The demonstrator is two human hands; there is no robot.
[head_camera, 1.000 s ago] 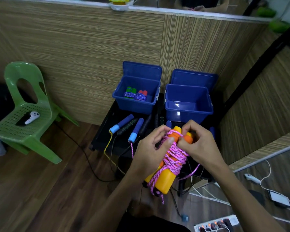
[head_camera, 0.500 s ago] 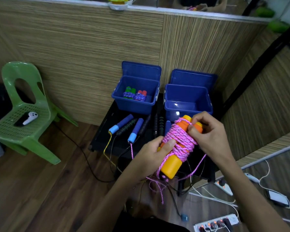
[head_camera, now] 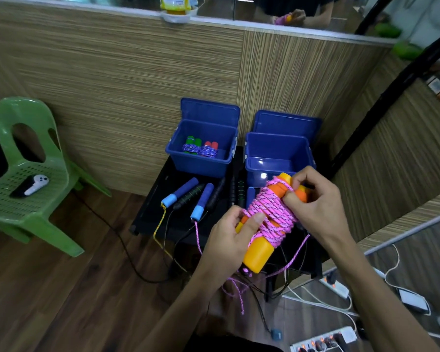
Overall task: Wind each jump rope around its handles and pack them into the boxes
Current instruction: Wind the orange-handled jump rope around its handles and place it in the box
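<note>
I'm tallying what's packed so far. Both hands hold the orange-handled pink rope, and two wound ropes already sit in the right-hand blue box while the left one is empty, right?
Not quite. The head view shows the two wound ropes in the left blue box; the right blue box is empty. The left hand and right hand do hold the orange-handled pink rope.

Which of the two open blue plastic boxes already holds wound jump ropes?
The left blue plastic box: two wound bundles lie in it, one green-handled, one red-handled. The right blue plastic box shows none.
</note>
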